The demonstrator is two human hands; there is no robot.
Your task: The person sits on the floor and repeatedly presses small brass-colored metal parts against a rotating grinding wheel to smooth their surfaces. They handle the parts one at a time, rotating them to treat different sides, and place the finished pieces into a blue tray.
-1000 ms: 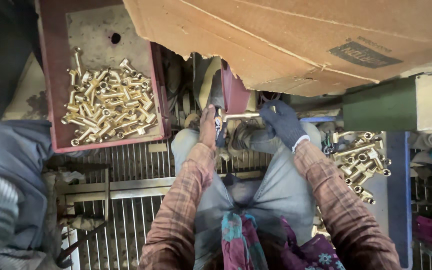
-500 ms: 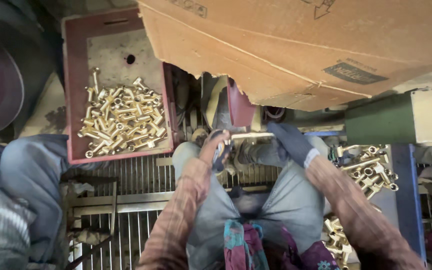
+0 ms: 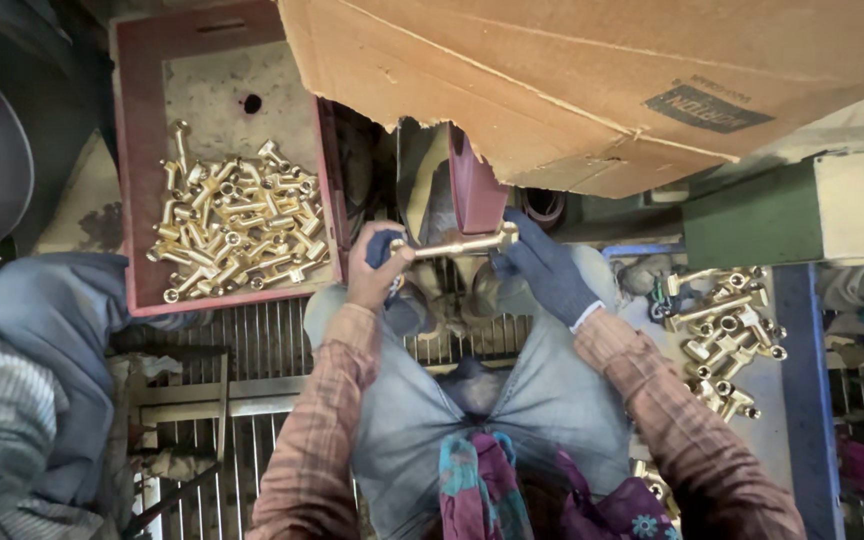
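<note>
At the far left a neighbouring person's grey-trousered knee (image 3: 52, 330) is showing beside us. Next to it, a dull red rectangular plastic tray (image 3: 137, 200) is holding a heap of short shiny brass fittings (image 3: 237, 225). Moving right, our left hand (image 3: 377, 270), bare but with a dark blue cloth at the fingers, is gripping 1 end of a long brass T-shaped fitting (image 3: 457, 243). We are holding that fitting roughly level above our grey-trousered lap, just below a dark red wheel guard (image 3: 474, 185) under a big torn brown cardboard sheet (image 3: 592, 80). Our right hand (image 3: 547, 272), in a dark blue knit glove, is closing around the fitting's other end. Further right, a second pile of brass fittings (image 3: 722, 335) is lying near a green metal box (image 3: 752, 205).
</note>
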